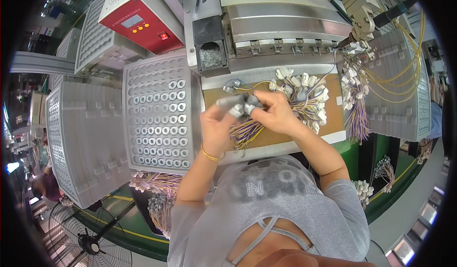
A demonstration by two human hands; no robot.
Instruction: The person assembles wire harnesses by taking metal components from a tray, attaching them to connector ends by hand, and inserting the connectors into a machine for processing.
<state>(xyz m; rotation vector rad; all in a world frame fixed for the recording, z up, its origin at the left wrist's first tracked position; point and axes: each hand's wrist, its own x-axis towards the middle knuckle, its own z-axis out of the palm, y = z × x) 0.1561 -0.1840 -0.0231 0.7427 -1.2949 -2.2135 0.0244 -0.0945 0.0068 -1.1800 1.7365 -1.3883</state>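
Observation:
My left hand (216,129) and my right hand (274,113) meet over the brown work board (221,94). Between the fingertips is a wire harness, pinched by both hands at its small white and grey connector end (247,107). The left fingertips are smeared by motion and look covered in grey, so their exact grip is partly hidden. Purple and yellow wires (245,133) spread below the hands. To the right of my fingers lies a pile of harnesses with white connectors (307,81), partly behind my right hand.
A grey tray (135,74) with rows of metal rings stands left, beside stacked trays (88,138). Behind are a red control box (143,24), a black bin (209,26) and a metal fixture (281,22). Harnesses (357,107) hang at the right, below a cabled tool head (364,24).

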